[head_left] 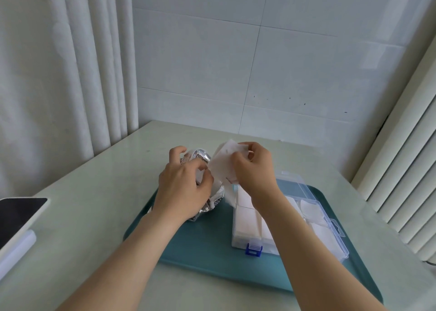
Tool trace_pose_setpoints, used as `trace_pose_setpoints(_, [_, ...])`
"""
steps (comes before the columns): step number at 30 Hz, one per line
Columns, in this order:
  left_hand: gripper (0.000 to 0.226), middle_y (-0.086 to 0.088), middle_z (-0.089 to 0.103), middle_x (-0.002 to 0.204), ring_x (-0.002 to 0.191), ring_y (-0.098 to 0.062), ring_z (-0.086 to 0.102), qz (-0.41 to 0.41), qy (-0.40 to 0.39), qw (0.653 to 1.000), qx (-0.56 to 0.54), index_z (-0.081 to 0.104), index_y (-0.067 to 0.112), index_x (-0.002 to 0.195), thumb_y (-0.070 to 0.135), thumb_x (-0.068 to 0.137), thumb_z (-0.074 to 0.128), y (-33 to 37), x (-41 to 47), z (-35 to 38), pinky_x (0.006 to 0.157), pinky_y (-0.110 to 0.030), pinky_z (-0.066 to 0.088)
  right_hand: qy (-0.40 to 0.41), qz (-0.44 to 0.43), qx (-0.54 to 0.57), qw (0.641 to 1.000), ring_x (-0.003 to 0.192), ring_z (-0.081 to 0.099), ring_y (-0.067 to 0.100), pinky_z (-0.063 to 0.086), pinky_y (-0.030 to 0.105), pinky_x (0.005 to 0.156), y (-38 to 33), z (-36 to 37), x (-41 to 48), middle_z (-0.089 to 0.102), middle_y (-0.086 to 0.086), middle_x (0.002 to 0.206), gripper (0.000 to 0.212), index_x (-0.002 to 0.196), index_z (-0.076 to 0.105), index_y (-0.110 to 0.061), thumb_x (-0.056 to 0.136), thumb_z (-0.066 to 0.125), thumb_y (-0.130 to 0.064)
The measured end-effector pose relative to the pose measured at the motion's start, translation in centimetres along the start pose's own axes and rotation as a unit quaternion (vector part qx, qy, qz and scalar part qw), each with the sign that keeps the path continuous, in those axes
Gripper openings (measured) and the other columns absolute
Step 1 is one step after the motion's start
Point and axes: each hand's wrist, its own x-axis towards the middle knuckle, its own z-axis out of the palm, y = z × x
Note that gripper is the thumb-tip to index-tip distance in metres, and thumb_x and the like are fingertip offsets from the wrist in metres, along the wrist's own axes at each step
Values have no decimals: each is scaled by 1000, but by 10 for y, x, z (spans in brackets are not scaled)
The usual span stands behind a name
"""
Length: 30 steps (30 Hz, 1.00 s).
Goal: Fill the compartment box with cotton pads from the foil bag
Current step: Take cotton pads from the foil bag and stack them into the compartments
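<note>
Cotton pads (pixel 223 163), one stack: pinched in curled fingers (pixel 244 146) of right hand (pixel 253 169), compartment box (pixel 238 237) just below-right; left hand (pixel 184 185) grips foil bag (pixel 197 157).

a teal plastic tray (pixel 212 261) is lying on the pale glossy table (pixel 94 192). a crumpled silver foil bag (pixel 195 157) is sitting on the tray's left half, a clear plastic compartment box (pixel 240 241) on its right, with white square cotton pads (pixel 245 214) lying in the box's compartments.
</note>
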Motion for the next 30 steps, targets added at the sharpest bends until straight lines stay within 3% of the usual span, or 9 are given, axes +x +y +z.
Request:
trace_pose_setpoints(3, [52,-6,31,154,122,-35,59,17,-19,997,68,72,29,112,66,93,42,2,-2,1,109,-50,44,1,31,51,998,86,72,28,65,44,58,-1,-5,1,67,9,105,21,115,63,-13,96,54,-7])
trace_pose_setpoints(6, [76,-6,17,166,143,-40,39,8,-59,993,105,69,33,121,80,87,21,6,-4,2,122,-60,27,4,23,14,1000,92,72,28,66,50,67,5,-3,3,69,9,110,22,116,63,-17,96,56,-9])
trace_pose_setpoints(8, [80,-4,8,171,154,-41,21,8,-59,991,120,68,36,126,85,84,20,7,-4,3,125,-67,15,21,20,6,1000,94,72,28,66,53,73,5,0,3,69,7,109,22,115,63,-19,95,55,-12])
trace_pose_setpoints(11, [75,-3,10,172,159,-43,7,47,-6,991,123,69,34,116,91,76,40,10,-4,1,124,-72,10,51,21,5,998,96,71,25,66,50,76,4,-2,4,69,3,108,24,115,62,-21,95,52,-13])
trace_pose_setpoints(15, [59,1,9,173,161,-39,-10,122,-19,983,136,69,35,90,85,67,50,21,-7,-5,123,-74,-2,71,17,45,996,91,67,20,58,26,50,1,-8,6,65,2,105,22,118,61,-16,98,53,-9])
trace_pose_setpoints(18, [53,7,-4,175,157,-33,-30,119,-69,975,177,69,35,83,84,66,53,29,-10,-9,121,-71,-16,75,13,70,995,90,66,19,61,31,53,-1,-11,5,64,3,105,22,118,62,-13,98,53,-7])
trace_pose_setpoints(21, [31,11,-14,175,152,-30,-42,121,-101,967,201,70,36,80,66,74,66,29,-12,-7,118,-68,-23,78,9,81,994,92,67,21,62,32,54,-1,-12,5,65,4,106,22,117,62,-13,97,54,-7])
trace_pose_setpoints(25, [17,11,-2,176,156,-28,-34,101,-90,976,170,71,36,77,50,85,66,26,-12,-3,120,-66,-20,70,10,95,993,93,68,24,60,30,53,-2,-12,4,66,5,106,20,115,63,-15,97,57,-8])
trace_pose_setpoints(30, [17,6,33,169,160,-30,9,15,-3,999,48,76,33,74,41,89,74,27,-6,-4,124,-63,10,88,-2,115,989,92,69,26,60,31,54,-4,-13,6,65,6,105,20,114,62,-14,96,57,-7])
